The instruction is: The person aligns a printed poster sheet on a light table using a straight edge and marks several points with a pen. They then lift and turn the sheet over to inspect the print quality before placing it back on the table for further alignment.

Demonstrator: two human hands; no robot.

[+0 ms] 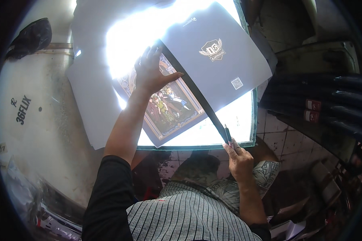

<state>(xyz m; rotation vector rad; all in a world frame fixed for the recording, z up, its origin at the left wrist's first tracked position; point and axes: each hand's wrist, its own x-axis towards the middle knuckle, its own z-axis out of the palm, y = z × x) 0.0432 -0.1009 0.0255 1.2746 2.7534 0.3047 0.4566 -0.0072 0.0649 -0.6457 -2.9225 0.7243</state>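
A: Where is the left hand (151, 72)?

B: Flat on the ruler (197, 94), a long dark strip. The fingers (147, 54) are spread apart and point toward twelve o'clock, with the thumb out toward three o'clock, pressing down rather than gripping.

A: And how does the ruler lie?

B: It runs at a slant from about eleven o'clock, near the left hand, down to five o'clock, where it ends close to the right hand (239, 154).

A: What does the right hand hold?

B: A thin dark knife (227, 133), its tip pointing toward twelve o'clock and sitting just beside the lower end of the ruler. The fingers are closed around its handle.

A: What is underneath?

B: A colourful picture (169, 106) with an ornate border and small drawn figures. It lies at seven o'clock of the ruler. At one o'clock of the ruler lies a grey sheet (213, 60) with a winged badge and a small square code printed on it. The ruler sits along the line where the two meet.

A: And what carries all that?

B: A glowing light box (245, 120) with a dark green rim, very bright toward twelve o'clock. Plain paper (90, 96) spreads out from under the picture toward nine o'clock over a pale, worn surface (36, 132).

A: Anything else nearby?

B: Dark rolls (321, 102) stacked at three o'clock, and a tiled floor (275, 134) below the light box.
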